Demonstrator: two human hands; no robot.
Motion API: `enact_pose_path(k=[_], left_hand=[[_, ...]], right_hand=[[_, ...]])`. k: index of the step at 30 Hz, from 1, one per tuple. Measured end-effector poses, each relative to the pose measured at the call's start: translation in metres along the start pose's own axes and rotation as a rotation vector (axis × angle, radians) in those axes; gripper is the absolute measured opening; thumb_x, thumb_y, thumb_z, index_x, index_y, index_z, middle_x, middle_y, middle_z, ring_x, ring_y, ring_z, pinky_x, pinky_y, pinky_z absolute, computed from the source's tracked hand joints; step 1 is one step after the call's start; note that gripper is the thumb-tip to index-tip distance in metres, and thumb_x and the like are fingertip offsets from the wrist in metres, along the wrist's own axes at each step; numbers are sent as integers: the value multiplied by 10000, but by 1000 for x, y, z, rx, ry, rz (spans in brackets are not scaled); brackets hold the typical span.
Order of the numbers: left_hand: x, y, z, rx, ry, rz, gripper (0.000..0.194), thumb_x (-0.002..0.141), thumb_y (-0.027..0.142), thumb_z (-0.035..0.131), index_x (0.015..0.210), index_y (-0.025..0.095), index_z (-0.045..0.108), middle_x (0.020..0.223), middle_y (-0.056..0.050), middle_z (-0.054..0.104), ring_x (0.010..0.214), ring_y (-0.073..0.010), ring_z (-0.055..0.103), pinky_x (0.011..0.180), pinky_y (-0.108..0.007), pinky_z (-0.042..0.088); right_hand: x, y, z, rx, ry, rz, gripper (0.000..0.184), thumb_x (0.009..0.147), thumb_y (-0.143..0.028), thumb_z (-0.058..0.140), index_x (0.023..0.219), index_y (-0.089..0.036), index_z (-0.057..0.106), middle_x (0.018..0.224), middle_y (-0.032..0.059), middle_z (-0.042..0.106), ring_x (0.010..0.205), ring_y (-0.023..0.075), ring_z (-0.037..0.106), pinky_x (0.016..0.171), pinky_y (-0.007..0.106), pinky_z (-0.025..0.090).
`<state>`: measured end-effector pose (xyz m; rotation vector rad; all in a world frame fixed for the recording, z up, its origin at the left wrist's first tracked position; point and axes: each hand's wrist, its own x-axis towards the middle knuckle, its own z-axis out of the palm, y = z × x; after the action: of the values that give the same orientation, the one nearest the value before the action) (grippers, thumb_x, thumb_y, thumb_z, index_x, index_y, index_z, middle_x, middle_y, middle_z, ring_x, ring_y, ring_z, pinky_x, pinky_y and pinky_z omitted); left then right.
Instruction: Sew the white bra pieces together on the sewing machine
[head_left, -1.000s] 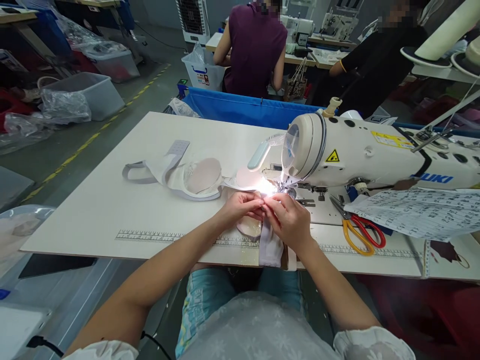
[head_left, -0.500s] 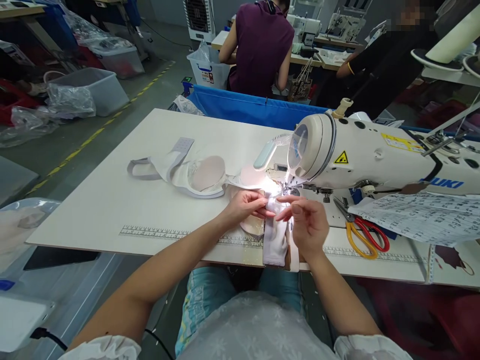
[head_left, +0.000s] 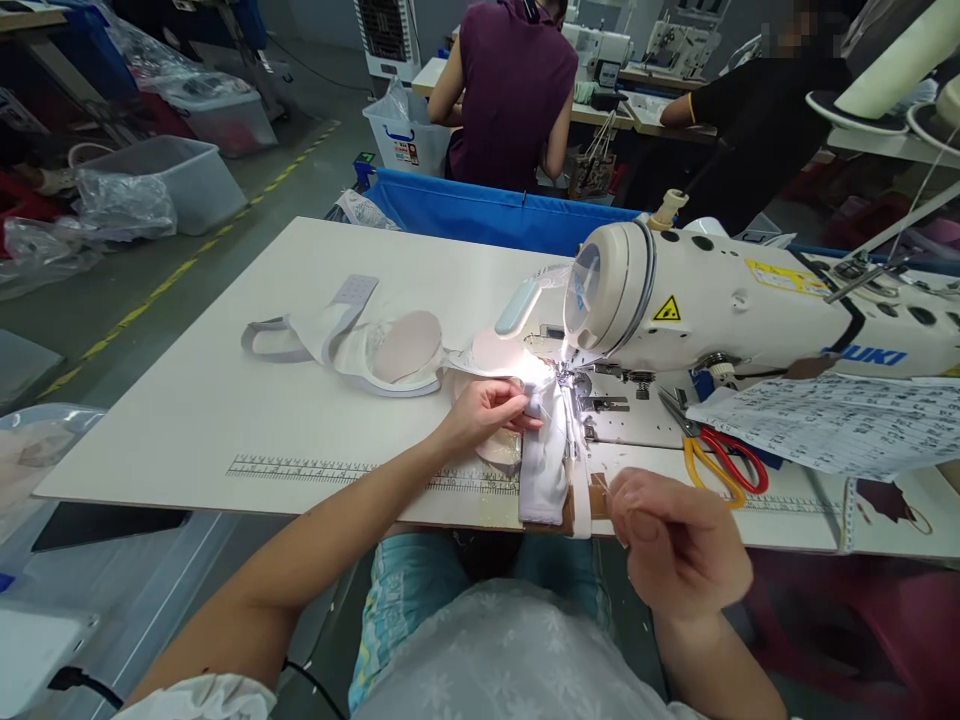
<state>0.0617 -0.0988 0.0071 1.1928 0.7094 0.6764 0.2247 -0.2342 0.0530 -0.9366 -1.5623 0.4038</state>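
A white bra with pale pink padded cups stretches across the table to the sewing machine. Its right end lies in the lamp's glare by the needle. My left hand is closed, thumb and fingers pinching the bra's fabric just left of the needle. From there a white band hangs down to the table's front edge, a narrow strap beside it. My right hand is closed in a pinch near the front edge, apart from the bra; a fine pale thread shows at its fingertips.
Scissors with red and yellow handles lie right of the needle, partly under a written paper sheet. A printed ruler runs along the table's front. Behind is a blue cloth trough; two people sit beyond it.
My right hand has moved from beside the needle down and right, toward me, and its fingers have closed. The left hand stays on the bra. The view has shifted slightly.
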Motion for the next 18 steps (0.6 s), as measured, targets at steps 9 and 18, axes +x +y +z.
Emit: enact_pose_path(k=[9, 18], left_hand=[[1, 2, 0, -7, 58, -15, 360, 724, 435, 737, 675, 124, 562, 637, -62, 696, 727, -233, 732, 680, -293, 586], [4, 2, -2, 3, 107, -62, 360, 725, 438, 736, 701, 120, 569, 655, -92, 718, 709, -228, 732, 665, -295, 583]], right_hand=[[-5, -28, 28, 134, -346, -135, 193, 867, -115, 426, 1008, -224, 499, 558, -47, 500, 463, 112, 455, 486, 240, 391], [-5, -41, 19, 183, -622, -159, 95, 945, -235, 431, 914, -234, 521, 633, -37, 617, 562, 90, 585, 580, 195, 496]])
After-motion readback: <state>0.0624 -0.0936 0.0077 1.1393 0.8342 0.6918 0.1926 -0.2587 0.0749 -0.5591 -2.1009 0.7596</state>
